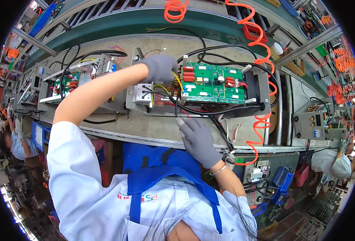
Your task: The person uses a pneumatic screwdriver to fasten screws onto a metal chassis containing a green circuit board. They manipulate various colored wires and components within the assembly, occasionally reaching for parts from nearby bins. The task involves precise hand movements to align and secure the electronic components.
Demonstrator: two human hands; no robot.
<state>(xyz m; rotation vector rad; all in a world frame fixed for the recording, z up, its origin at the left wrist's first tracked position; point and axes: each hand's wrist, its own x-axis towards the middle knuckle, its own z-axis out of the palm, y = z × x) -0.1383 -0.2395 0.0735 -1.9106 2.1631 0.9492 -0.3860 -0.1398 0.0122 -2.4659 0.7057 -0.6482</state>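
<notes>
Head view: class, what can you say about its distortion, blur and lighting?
In the head view, the green conveyor belt bows toward the rim, with black corners; the left hand looks slightly smeared, while the green circuit board is clearer and well lit; bright lights glare at lower left.

Illumination is bright and even across the central zone. The bare surface [157, 126] is clearly exposed and shows soft, low-contrast shadows; the direction of the main light cannot be determined. The green circuit board [213, 82] renders with saturated colour and legible component outlines. The white sleeve [75, 164] approaches overexposure. The left hand [160, 69] exhibits slight blur. Illumination falls off toward the floor [298, 221], which appears dim. A bright strip [15, 213] at the lower left rim is blown out. Fisheye distortion bows the conveyor belt [137, 22] and compresses peripheral detail, which appears soft. Black vignetting fills the corners.
</notes>
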